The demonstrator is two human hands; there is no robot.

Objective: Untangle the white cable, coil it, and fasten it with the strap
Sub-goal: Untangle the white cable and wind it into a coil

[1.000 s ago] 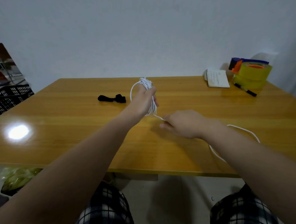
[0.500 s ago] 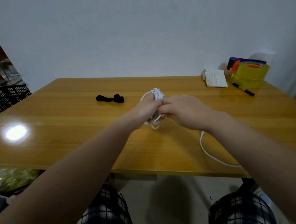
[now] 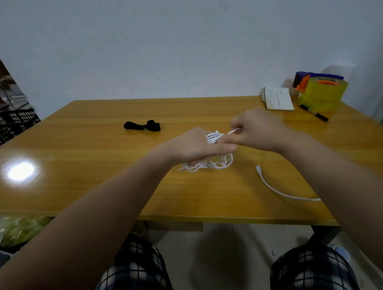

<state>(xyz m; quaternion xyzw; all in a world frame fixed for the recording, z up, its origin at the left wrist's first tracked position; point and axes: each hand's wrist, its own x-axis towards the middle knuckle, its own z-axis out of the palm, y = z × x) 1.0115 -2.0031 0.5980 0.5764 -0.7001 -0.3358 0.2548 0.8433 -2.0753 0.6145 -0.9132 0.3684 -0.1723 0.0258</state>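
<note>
Near the middle of the table [image 3: 99,189], a little toward its right edge, you are part-way through the coiling step. Most of the white cable [image 3: 214,137] is already gathered in loops round your left hand [image 3: 193,148]. One free tail with its connector lies on the wood toward the near right corner and runs off under your right forearm. The black strap [image 3: 142,126] lies untouched toward the far edge, to the left of the hands and well apart from the coil, so fastening is not yet begun.

Your left fingers [image 3: 221,148] lie fairly straight and close together, pointing right, with the loops passing over them and hanging below the palm. The thumb appears to pin the loops from beneath, though blur makes that uncertain. Your right hand [image 3: 258,132] sits just beyond those fingertips, its thumb and forefinger pinched on a single strand coming off the top of the coil, the other fingers curled in.

My reading is that the next move calls for laying this strand round the left hand as another turn. After that, draw in the loose tail without letting the existing loops slip off. Only then reach for the strap.

A notebook [image 3: 278,99], yellow tape rolls [image 3: 323,93] and a black marker [image 3: 314,115] sit at the far right corner.
</note>
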